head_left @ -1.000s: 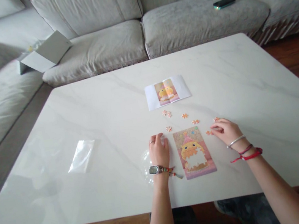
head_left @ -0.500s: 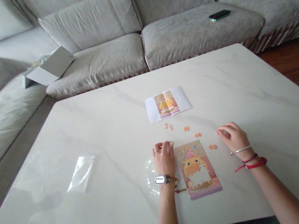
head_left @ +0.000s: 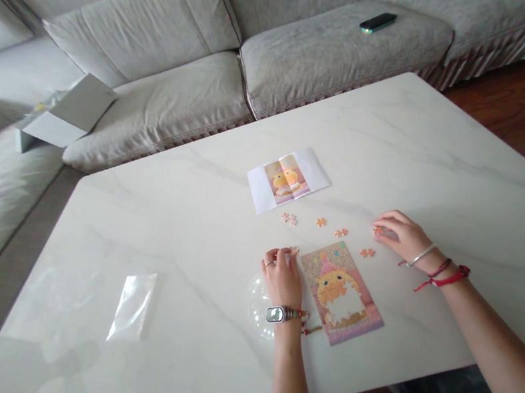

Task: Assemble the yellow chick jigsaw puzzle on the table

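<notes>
A small pink jigsaw puzzle (head_left: 340,291) showing a yellow chick lies on the white marble table (head_left: 175,252) in front of me. My left hand (head_left: 281,276) rests just left of it, fingers curled, fingertips touching a loose piece (head_left: 294,251) at the puzzle's top left corner. My right hand (head_left: 401,235) lies to the right, fingers bent over a loose piece (head_left: 377,230). Several more loose pieces (head_left: 320,222) are scattered between the puzzle and a folded reference picture (head_left: 288,178).
A clear plastic bag (head_left: 132,306) lies on the table at left, and a clear round lid (head_left: 257,306) sits by my left wrist. A grey sofa (head_left: 317,44) runs behind the table with a phone (head_left: 377,22) and white boxes (head_left: 69,112) on it.
My left hand has slid forward to the loose piece by the puzzle's top corner. My right hand has shifted from one loose piece to another further right. The camera has tilted slightly.
</notes>
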`<state>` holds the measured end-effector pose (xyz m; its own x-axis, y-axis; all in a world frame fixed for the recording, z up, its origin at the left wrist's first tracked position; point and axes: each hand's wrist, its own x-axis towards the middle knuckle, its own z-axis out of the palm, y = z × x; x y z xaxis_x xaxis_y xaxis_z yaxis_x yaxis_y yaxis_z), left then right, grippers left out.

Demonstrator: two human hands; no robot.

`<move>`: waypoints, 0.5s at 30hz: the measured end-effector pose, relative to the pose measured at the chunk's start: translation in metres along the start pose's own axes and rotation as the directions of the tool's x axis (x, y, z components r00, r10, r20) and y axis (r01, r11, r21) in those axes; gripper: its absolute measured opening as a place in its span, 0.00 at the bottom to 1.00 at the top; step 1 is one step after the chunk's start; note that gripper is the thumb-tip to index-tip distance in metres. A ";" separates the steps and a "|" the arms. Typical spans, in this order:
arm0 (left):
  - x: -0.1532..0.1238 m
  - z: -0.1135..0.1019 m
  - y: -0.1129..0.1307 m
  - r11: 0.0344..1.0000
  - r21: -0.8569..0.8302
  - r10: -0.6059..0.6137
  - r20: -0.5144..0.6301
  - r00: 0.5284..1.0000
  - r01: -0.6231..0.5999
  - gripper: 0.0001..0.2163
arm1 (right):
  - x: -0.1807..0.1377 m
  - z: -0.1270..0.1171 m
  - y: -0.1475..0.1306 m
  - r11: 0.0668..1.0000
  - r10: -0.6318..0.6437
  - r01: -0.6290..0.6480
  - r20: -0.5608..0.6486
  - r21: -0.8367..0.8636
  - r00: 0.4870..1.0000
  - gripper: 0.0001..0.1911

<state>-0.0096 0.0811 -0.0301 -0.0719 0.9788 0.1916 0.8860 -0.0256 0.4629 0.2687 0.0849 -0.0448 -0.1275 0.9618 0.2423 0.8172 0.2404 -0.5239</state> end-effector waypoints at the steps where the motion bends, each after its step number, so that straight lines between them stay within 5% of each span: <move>1: 0.000 0.000 -0.001 1.000 0.003 0.002 0.000 1.000 -0.002 0.07 | 0.000 0.000 -0.001 1.000 -0.006 0.006 0.003 -0.006 1.000 0.10; 9: -0.001 0.000 -0.002 1.000 0.027 0.003 -0.003 1.000 -0.003 0.08 | 0.008 0.004 -0.022 0.992 -0.058 0.050 -0.062 -0.116 0.996 0.12; 15: -0.003 -0.002 0.003 1.000 0.024 -0.004 0.015 1.000 0.004 0.09 | 0.018 0.016 -0.057 0.967 -0.129 0.137 0.048 -0.213 0.990 0.12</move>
<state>-0.0074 0.0778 -0.0273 -0.0687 0.9819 0.1765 0.8963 -0.0170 0.4431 0.2108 0.0908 -0.0234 -0.2589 0.9277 0.2690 0.8929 0.3361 -0.2998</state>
